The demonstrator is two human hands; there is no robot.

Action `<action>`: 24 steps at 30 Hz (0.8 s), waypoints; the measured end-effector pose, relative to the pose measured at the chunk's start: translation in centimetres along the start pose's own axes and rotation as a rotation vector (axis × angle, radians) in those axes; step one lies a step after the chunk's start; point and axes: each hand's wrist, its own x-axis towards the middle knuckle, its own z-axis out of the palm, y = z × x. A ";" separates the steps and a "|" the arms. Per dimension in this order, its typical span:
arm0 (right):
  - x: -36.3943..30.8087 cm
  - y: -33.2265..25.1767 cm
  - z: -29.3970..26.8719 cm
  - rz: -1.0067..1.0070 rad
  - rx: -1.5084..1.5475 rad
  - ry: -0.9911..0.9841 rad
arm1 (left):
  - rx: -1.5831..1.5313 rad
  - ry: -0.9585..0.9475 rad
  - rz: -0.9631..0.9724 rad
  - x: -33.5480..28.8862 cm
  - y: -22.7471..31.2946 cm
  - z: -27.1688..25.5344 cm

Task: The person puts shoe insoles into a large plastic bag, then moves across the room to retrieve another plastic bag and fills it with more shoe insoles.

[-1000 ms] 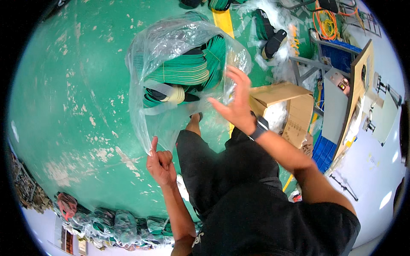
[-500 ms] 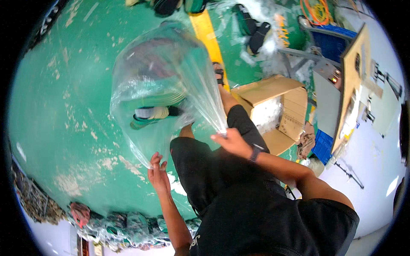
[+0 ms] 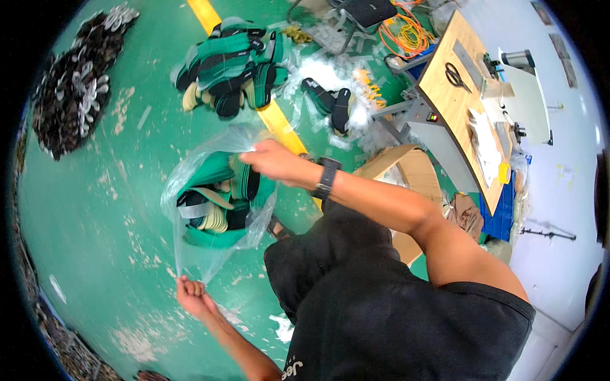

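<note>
Left hand (image 3: pixel 196 296) with fingers curled tight on the clear bag's (image 3: pixel 259 223) near edge, right hand (image 3: pixel 276 160) with fingers closed on its far edge, bag gaping on the green floor (image 3: pixel 82 254), insoles (image 3: pixel 213 221) bundled inside.

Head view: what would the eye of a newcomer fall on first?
Probably the clear plastic bag, held open between the left hand and the right hand, with green, black and cream pieces inside. Higher in the picture, a heap of similar pieces covers part of the yellow floor stripe. At upper right, dark scissors lie on the wooden tabletop.
</note>
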 end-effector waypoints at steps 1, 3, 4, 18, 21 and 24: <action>1.4 -2.2 -0.1 -0.006 -0.001 -0.071 | 0.041 -0.005 0.044 0.3 1.5 1.3; 5.4 -3.4 -1.5 -0.028 -0.050 -0.051 | 0.143 -0.021 0.077 2.3 2.1 3.8; 7.9 -2.5 -2.2 -0.039 -0.096 0.034 | 0.192 -0.032 0.087 3.4 2.0 4.9; 32.0 42.5 -36.0 0.167 -0.652 0.485 | 0.632 0.427 -0.478 6.2 -6.5 -3.7; 38.2 50.1 -46.3 0.186 -0.875 0.512 | 1.298 0.319 -0.279 8.3 -13.6 10.9; 43.8 50.3 -49.4 0.455 -0.747 0.235 | 1.518 0.273 -0.237 8.3 -15.6 15.1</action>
